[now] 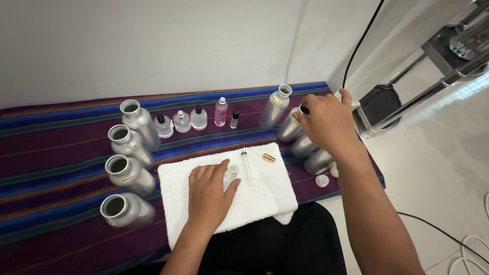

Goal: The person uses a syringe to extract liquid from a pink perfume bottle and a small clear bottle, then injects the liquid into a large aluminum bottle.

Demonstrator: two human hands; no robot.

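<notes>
My left hand point(208, 192) rests flat on a white towel point(265, 196), its thumb and forefinger around a small clear bottle point(233, 171). A clear syringe point(246, 162) and a small gold cap point(268, 158) lie on the towel just beyond it. My right hand point(326, 122) reaches to the right row of aluminium bottles and grips the top of one silver bottle point(288, 130), with a dark cap at its fingertips. Another silver bottle point(274, 107) stands open just left of it.
Several open aluminium bottles point(127, 175) stand in a row at the left on a purple striped cloth point(56, 153). Small glass bottles point(182, 121) and a pink one point(220, 112) line the back. White caps point(322, 180) lie at the right edge. A black cable point(359, 46) hangs above.
</notes>
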